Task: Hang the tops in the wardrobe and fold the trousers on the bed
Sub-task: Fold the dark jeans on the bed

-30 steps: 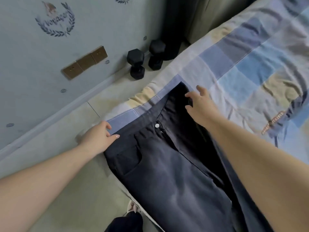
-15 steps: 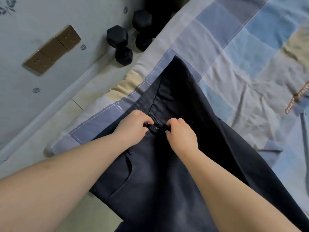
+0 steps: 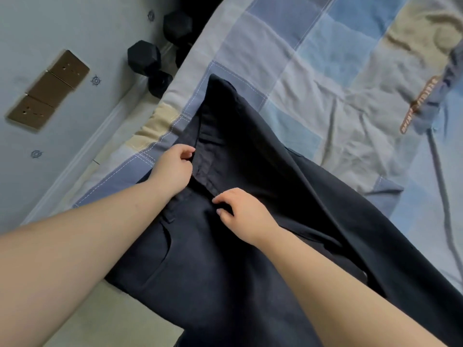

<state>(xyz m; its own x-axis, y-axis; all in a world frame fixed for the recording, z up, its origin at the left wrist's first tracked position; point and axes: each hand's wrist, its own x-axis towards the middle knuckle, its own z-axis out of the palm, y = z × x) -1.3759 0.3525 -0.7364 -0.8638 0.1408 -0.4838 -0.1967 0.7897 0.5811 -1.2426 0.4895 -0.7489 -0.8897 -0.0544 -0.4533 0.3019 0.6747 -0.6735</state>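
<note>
Checked bedspread point(image 3: 313, 78) carries dark trousers point(image 3: 250, 246). I see my left hand point(image 3: 172, 169) pinching the waistband; just below it, my right hand point(image 3: 240, 211) pinches the fly.

Her hands have parted at the fly: the left hand point(image 3: 174, 169) has slid up the waistband of the dark trousers point(image 3: 250, 246), pinching it. The right hand point(image 3: 240, 211) has dropped lower, and the front now gapes open.

Trousers point(image 3: 250, 246): dark matt woven cloth. Bed cover point(image 3: 325, 78): soft creased patchwork cotton. Dumbbells point(image 3: 144, 56): matt black.
</note>
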